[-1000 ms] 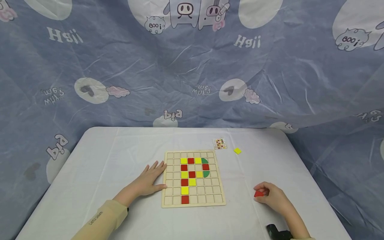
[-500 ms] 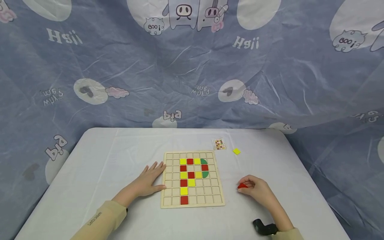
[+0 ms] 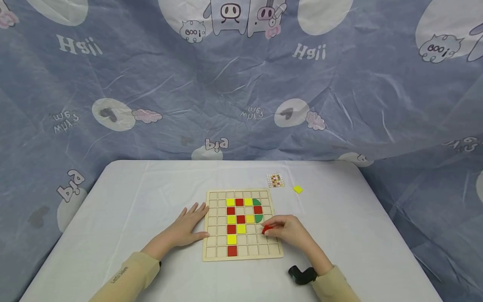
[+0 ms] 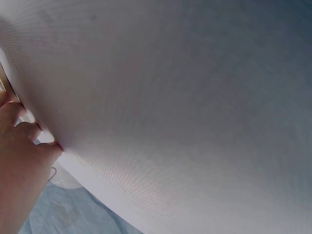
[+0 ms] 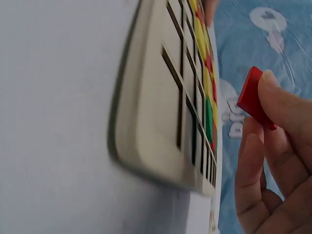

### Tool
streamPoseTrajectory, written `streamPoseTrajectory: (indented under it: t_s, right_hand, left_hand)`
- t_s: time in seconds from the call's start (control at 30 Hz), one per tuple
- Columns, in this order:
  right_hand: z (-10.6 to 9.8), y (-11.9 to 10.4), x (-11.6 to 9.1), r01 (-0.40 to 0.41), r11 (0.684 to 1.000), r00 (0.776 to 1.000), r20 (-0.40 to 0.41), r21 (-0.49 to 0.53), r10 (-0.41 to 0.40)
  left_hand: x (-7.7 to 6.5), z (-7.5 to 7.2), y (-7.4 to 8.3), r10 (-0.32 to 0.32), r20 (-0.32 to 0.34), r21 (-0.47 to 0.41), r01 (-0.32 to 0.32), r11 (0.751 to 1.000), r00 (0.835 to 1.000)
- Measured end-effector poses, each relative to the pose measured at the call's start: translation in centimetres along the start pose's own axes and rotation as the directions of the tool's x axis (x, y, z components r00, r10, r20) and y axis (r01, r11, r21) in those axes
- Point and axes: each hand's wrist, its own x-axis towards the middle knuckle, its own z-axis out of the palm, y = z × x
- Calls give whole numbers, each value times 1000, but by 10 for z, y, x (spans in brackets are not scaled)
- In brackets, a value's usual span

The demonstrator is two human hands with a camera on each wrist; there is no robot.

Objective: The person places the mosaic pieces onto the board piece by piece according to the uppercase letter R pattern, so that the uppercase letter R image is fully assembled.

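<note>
A wooden grid board (image 3: 222, 255) lies on the table, with red and yellow square tiles and two green rounded pieces set in some of its cells. My left hand (image 3: 185, 228) rests with spread fingers at the board's left edge. My right hand (image 3: 292, 230) pinches a red tile (image 5: 253, 97) between thumb and fingers, above the right part of the board. In the right wrist view the tile is tilted and apart from the board. The left wrist view shows only the back of the left hand (image 4: 24, 151) and its fingers at the board's edge.
A small printed pattern card (image 3: 275, 180) lies behind the board's right corner. Right of it is a loose yellow tile (image 3: 298, 189). A white cloth covers the table (image 3: 170, 176), and a patterned blue curtain (image 3: 211, 84) hangs behind. A black device (image 3: 302, 275) is at the right wrist.
My right hand has carried the red tile leftward from the table's right side to over the board. The left hand has stayed at the board's edge.
</note>
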Motion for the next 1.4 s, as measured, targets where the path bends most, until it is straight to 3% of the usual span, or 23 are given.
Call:
streamPoseTrajectory:
  t_s: [0.27,0.63,1.17,1.4]
  right_hand:
    - [24,-6,7,68,995,997,54,-78,-64]
    - [35,-13,9,151,975,986,96,-166,-137]
    - [43,-17,10,149,940,989,31,-308,-146]
    - [32,-17,15,111,953,993,-9,-283,-118]
  left_hand:
    - [0,0,1,9,-1,-8,-9,1000,1000]
    - [0,1,-1,-4,11,-5,4,1000,1000]
    - [0,0,-1,25,-4,-10,-25,1000,1000]
    - [-1,-1,0,15,2,-8,-15,1000,1000]
